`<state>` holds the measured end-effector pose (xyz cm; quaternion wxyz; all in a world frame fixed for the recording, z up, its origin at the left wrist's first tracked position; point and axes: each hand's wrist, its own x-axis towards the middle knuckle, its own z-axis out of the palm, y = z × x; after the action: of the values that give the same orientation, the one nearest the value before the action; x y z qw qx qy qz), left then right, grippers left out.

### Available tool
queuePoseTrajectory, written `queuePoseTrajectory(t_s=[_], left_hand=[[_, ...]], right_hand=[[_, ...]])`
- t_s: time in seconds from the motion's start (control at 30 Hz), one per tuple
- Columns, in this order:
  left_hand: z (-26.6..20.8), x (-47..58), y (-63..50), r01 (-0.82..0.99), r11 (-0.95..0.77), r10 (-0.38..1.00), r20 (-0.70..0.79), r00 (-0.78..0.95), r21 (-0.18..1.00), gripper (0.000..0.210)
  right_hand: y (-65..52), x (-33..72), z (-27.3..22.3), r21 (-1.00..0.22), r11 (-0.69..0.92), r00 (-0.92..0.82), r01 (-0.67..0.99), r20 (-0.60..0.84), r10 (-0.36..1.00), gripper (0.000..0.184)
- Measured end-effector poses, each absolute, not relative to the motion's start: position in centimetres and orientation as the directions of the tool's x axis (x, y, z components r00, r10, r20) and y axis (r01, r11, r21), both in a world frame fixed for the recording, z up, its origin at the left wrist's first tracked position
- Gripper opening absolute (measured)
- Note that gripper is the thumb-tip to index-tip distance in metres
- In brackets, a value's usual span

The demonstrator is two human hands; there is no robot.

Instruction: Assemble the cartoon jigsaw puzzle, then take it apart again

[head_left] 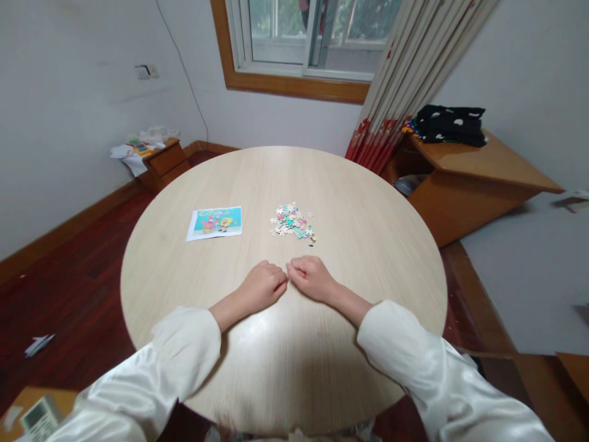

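My left hand (264,285) rests on the round table as a closed fist. Beside it, my right hand (311,277) is also curled into a fist, the two almost touching at the knuckles. Nothing shows in either hand. Just beyond them lies a loose heap of jigsaw puzzle pieces (292,222), some with coloured faces up and others showing pale backs. To the left of the heap, a printed cartoon picture (215,223) with a pink figure and a yellow figure on a blue ground lies flat on the table.
The round light-wood table (350,245) fills the middle. A wooden cabinet (483,169) with folded black cloth (451,124) stands at the right, beside a curtain (414,67). A small nightstand (166,161) with papers is at the left, and a remote control (42,420) lies lower left.
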<state>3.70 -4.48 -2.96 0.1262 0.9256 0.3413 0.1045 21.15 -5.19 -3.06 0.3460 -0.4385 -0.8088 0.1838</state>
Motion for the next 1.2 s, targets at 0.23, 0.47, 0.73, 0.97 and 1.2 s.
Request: queuePoseTrajectory(t_s=[0.23, 0.47, 0.73, 0.97, 1.2], left_hand=[[-2.6, 3.7, -5.5, 0.612, -0.699, 0.674, 0.058, 0.736, 0.37, 0.021], [-2.4, 3.7, -5.3, 0.594, -0.693, 0.669, 0.057, 0.741, 0.409, 0.022], [-1.8, 3.6, -5.3, 0.577, -0.665, 0.692, 0.101, 0.715, 0.474, 0.032], [-1.7, 3.7, -5.1, 0.557, -0.673, 0.677, 0.104, 0.728, 0.486, 0.033], [-2.0, 3.9, -4.9, 0.545, -0.634, 0.711, 0.136, 0.69, 0.549, 0.033]], right_hand=[[-6.9, 19.9, -2.9, -0.694, 0.469, -0.453, 0.546, 0.227, 0.862, 0.035], [-6.7, 19.9, -2.6, -0.695, 0.463, -0.467, 0.551, 0.203, 0.861, 0.034], [-4.3, 24.3, -2.0, -0.536, 0.383, -0.167, 0.752, 0.407, 0.898, 0.027], [-1.8, 28.0, -3.3, -0.39, 0.169, -0.041, 0.905, 0.316, 0.948, 0.04], [-1.1, 27.3, -4.1, -0.483, 0.224, -0.09, 0.846, 0.284, 0.955, 0.025]])
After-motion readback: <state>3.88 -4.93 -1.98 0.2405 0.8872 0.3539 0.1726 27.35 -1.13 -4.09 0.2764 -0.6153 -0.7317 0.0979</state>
